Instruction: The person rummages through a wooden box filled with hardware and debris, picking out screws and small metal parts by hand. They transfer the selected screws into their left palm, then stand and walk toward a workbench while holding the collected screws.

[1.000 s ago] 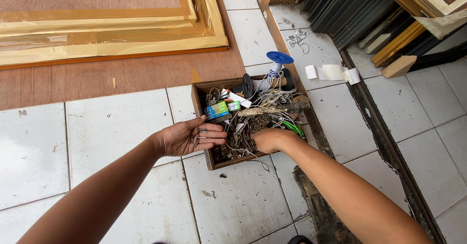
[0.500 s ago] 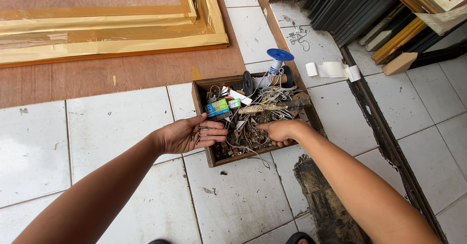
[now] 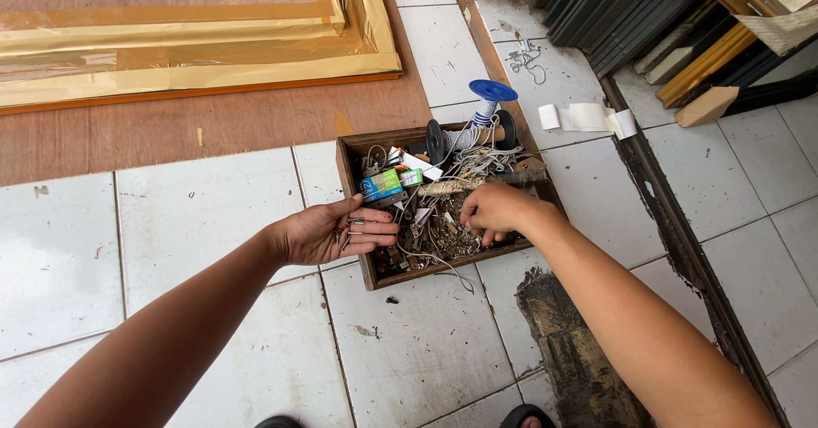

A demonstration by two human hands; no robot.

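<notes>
Sorting small hardware: the left hand lies palm-up, fingers open, cradling small metal screws beside the shallow brown wooden box on the floor, while the right hand, fingers pinched closed, picks among the clutter, which calls for precise fingertip picking.

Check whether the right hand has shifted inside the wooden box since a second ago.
Yes: the right hand moved up the shallow wooden box, away from its near edge.
</notes>
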